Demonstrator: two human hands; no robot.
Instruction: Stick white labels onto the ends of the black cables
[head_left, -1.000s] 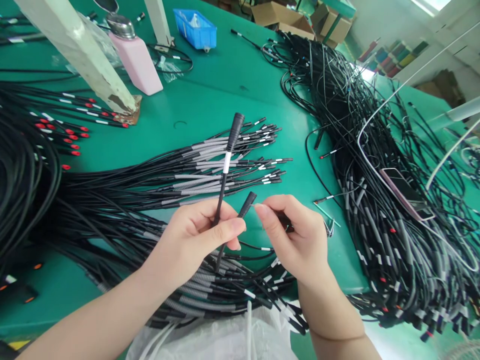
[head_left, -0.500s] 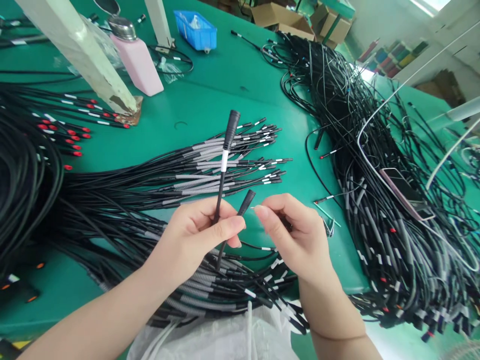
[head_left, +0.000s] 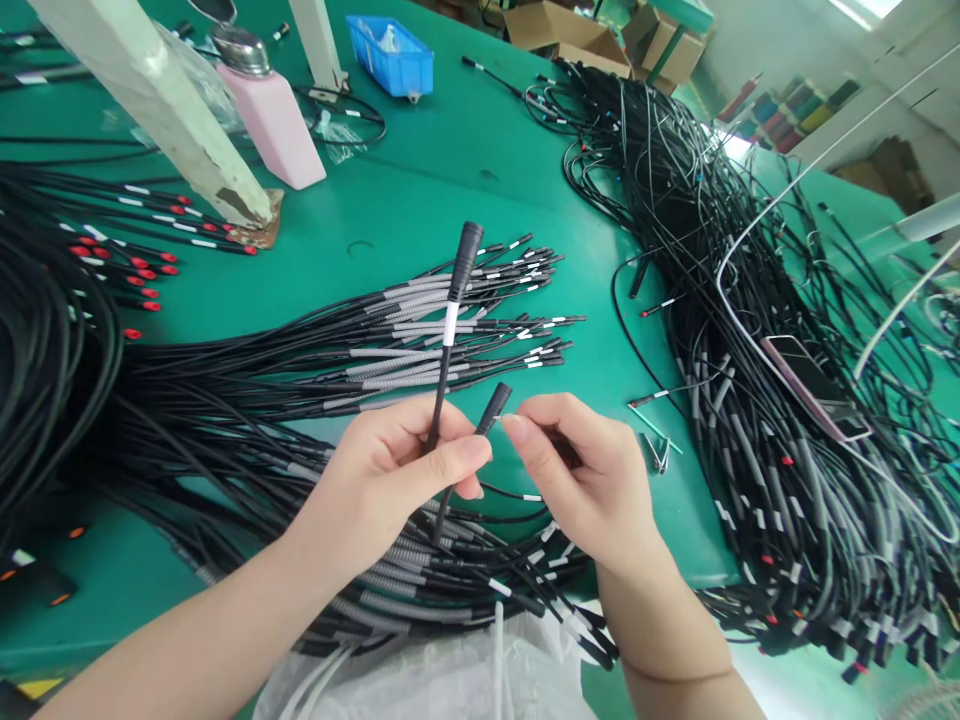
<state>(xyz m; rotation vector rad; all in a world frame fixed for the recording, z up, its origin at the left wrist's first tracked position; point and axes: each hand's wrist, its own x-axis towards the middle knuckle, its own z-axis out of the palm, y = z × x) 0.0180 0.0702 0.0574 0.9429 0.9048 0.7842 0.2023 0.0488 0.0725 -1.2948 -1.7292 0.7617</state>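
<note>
My left hand point(head_left: 397, 460) is closed around two black cables. The taller one ends in a ribbed black connector point(head_left: 465, 262) and carries a white label point(head_left: 449, 324) below it. Between thumb and fingers, the shorter black connector point(head_left: 494, 406) tilts up to the right. Close beside it, my right hand point(head_left: 592, 470) pinches a tiny pale thing at thumb and fingertip, too small to name. Its tip meets or nearly meets the side of the shorter connector. Behind and below the hands lie bundled cables point(head_left: 420, 300) with grey ribbed sleeves.
A big heap of black cables point(head_left: 720, 290) covers the right side, with a phone point(head_left: 814, 388) on it. Nail clippers point(head_left: 660, 455) and a green stick point(head_left: 654, 428) lie near my right hand. Farther back are a pink bottle point(head_left: 274, 125), a blue bin point(head_left: 391, 62) and a post point(head_left: 165, 110).
My right hand has shifted slightly left, bringing the small pale thing up to the side of the shorter connector. The left hand and its two cables are almost unmoved.
</note>
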